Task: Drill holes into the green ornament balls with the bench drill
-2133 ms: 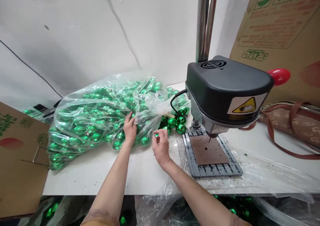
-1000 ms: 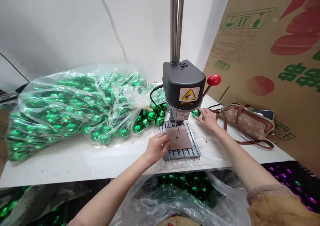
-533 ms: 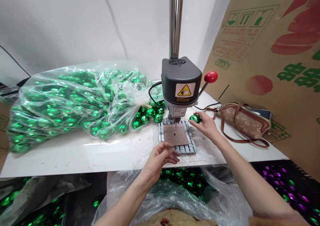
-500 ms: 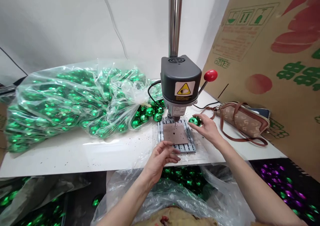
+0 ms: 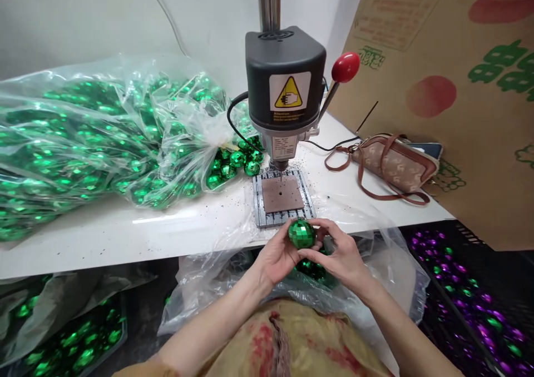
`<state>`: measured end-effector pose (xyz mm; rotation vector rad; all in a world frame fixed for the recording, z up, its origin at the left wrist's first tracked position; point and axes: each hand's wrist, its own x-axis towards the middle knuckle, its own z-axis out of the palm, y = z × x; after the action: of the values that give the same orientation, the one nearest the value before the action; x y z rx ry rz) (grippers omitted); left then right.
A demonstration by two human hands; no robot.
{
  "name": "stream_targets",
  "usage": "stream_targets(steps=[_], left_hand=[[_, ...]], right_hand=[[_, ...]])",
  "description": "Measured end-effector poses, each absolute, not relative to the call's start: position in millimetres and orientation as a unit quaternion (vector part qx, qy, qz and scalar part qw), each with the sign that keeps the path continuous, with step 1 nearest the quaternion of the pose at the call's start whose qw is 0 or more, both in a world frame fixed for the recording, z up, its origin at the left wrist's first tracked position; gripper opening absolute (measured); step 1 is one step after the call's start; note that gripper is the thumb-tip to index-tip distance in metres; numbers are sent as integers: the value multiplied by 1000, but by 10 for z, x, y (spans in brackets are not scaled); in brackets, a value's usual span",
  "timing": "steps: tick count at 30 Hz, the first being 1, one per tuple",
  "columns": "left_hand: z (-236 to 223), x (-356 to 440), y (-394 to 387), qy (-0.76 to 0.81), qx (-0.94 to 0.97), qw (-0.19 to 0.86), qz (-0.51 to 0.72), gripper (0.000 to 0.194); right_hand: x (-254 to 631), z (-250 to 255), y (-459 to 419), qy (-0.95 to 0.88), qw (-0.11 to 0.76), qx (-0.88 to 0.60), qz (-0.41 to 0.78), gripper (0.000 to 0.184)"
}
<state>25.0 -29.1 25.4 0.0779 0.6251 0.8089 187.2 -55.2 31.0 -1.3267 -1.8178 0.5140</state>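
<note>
A shiny green mirror-faceted ball (image 5: pixel 301 233) is held between my two hands, just in front of the table edge. My right hand (image 5: pixel 337 253) pinches it from the right with thumb and fingers. From the left, my left hand (image 5: pixel 280 256) cups the ball, its fingers partly hidden behind it. Beyond the hands stands a small drill press (image 5: pixel 286 82) with a red-knobbed lever (image 5: pixel 345 67). Under its bit, a brown square board (image 5: pixel 282 194) with a dark hole lies on the slotted metal base (image 5: pixel 263 219).
A clear plastic bag (image 5: pixel 120 143) full of green balls lies left on the white table (image 5: pixel 175 229). A brown handbag (image 5: pixel 392 163) sits right, before a large cardboard box (image 5: pixel 400 77). Below are an open plastic bag (image 5: pixel 233 277) of green balls and purple and green balls (image 5: pixel 463 279).
My right hand has brought the green ball from beside the drill press down to the table's front edge. My left hand has come up against it. The view has tilted downward.
</note>
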Motion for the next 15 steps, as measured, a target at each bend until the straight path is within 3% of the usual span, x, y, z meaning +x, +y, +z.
stream_targets(steps=[9, 13, 15], left_hand=[[297, 222, -327, 316, 159, 837, 418, 45], [389, -169, -72, 449, 324, 646, 526, 55], [435, -385, 136, 504, 405, 533, 546, 50]], right_hand=[[1865, 357, -582, -715, 412, -529, 201, 43], [2070, 555, -381, -725, 407, -516, 206, 37], [2173, 759, -188, -703, 431, -527, 206, 35]])
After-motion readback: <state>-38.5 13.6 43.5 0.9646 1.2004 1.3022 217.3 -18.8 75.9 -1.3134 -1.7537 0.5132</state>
